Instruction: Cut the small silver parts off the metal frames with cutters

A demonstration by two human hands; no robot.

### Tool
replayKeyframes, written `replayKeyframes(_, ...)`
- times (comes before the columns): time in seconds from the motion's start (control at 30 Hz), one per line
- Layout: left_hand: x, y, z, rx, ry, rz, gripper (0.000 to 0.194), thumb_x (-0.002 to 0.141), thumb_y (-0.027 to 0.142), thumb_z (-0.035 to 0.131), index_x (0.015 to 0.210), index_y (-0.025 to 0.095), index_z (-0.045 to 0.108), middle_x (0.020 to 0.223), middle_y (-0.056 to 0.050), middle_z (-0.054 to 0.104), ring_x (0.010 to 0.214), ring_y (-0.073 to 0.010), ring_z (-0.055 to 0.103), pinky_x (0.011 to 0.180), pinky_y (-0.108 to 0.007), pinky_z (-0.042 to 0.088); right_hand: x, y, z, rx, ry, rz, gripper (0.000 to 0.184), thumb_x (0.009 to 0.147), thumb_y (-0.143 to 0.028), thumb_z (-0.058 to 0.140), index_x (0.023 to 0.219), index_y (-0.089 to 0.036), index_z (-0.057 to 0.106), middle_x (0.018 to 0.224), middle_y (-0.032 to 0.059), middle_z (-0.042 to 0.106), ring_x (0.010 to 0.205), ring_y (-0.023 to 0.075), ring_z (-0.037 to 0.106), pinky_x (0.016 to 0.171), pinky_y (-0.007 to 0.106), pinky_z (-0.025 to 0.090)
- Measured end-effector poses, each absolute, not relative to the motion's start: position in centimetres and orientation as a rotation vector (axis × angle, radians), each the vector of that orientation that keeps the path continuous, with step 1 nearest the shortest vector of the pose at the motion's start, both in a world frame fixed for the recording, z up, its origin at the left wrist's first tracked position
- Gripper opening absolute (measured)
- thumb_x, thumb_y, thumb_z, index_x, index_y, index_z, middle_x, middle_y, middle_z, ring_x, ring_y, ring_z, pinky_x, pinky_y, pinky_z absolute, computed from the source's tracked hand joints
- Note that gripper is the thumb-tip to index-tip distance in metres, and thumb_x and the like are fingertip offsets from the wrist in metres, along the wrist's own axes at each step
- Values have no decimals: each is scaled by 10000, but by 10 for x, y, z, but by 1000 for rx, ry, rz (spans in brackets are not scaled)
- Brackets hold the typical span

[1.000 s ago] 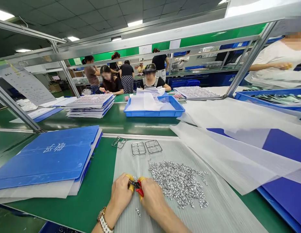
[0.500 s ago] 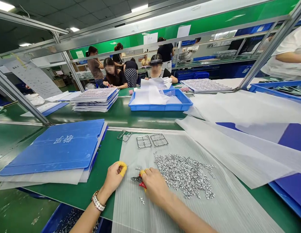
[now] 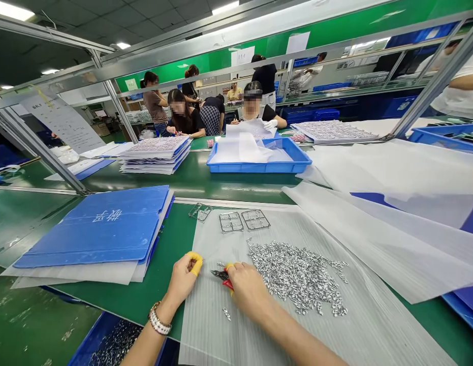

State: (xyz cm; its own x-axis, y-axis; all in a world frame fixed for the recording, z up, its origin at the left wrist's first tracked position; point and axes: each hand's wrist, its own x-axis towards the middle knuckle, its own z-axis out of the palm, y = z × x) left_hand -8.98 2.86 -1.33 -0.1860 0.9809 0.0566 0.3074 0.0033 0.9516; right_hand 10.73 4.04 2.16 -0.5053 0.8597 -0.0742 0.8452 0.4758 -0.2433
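Observation:
My left hand (image 3: 184,278), with yellow finger covers on, is closed in a pinch over the left part of the white foam sheet (image 3: 206,330). A tiny shiny bit shows at its fingertips, too small to name. Wrapped round red-handled nippers (image 3: 220,275) is my right hand (image 3: 248,285); their dark jaws point left toward my left fingertips, apart from them. A wide pile of small silvery parts (image 3: 297,277) lies right of that hand. A few loose silvery parts (image 3: 226,314) lie below the nippers. Beyond my hands are dark square sprue frames (image 3: 231,222) holding small parts.
Blue plastic folders (image 3: 102,229) are stacked at left. White foam sheets (image 3: 373,244) cover the right side. A blue tray (image 3: 259,167) and a stack of laden sheets (image 3: 154,157) stand behind. A blue bin (image 3: 84,343) is below the table edge. Co-workers sit opposite.
The camera has turned slightly left, so the scene sits further right in the picture. My hands keep almost the same places over the sheet, with the same grips.

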Motion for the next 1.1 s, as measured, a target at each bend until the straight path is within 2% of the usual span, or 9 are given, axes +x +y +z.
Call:
replayKeyframes(0.13,-83,24,-3,1159,1502,1293,235,781,387,588,845,160,588,733,-35,649,534,-103,500,528,-238,393,117,42,19,-1486,-2281,729,294,747,-70,470,999,-184,572,885,54,668,809,207,613,678,292,422)
replayKeyframes(0.27,-62,22,3,1012,1436,1341,256,764,382,622,865,153,571,736,-38,666,516,-81,478,538,-229,389,119,43,17,-1306,-1833,1079,294,818,-238,464,1098,-200,543,843,25,661,731,179,605,662,294,452)
replayKeyframes(0.37,-44,23,1,961,1398,1336,261,737,368,655,853,150,570,717,-37,673,504,-75,468,522,-219,378,118,45,14,-1228,-1622,1203,335,786,-333,529,1092,-206,577,781,10,648,689,175,590,624,292,456)
replayKeyframes(0.5,-26,25,-4,963,1374,1308,247,717,340,678,837,144,591,684,-42,673,528,-96,508,504,-215,371,123,49,8,-1229,-1509,1249,362,748,-361,569,1074,-207,596,762,2,638,690,171,588,630,294,463)
replayKeyframes(0.7,-17,28,-8,1042,1390,1294,184,678,267,711,799,145,643,696,-20,645,662,-126,573,622,-233,430,136,50,2,-1294,-1535,1182,375,769,-339,524,1117,-207,565,810,13,649,731,181,602,668,309,476)
replayKeyframes(0.97,-15,29,-6,1063,1396,1309,191,678,278,709,812,157,647,699,-7,633,634,-118,572,593,-229,444,141,51,1,-1267,-1522,1181,366,770,-329,532,1111,-198,559,822,26,657,725,187,608,679,321,482)
replayKeyframes(1.1,-12,28,-5,1081,1374,1263,195,685,301,701,794,149,648,659,-5,632,514,-105,554,507,-229,431,137,49,0,-1200,-1495,1252,365,755,-315,554,1105,-212,562,808,8,653,717,172,604,669,301,480)
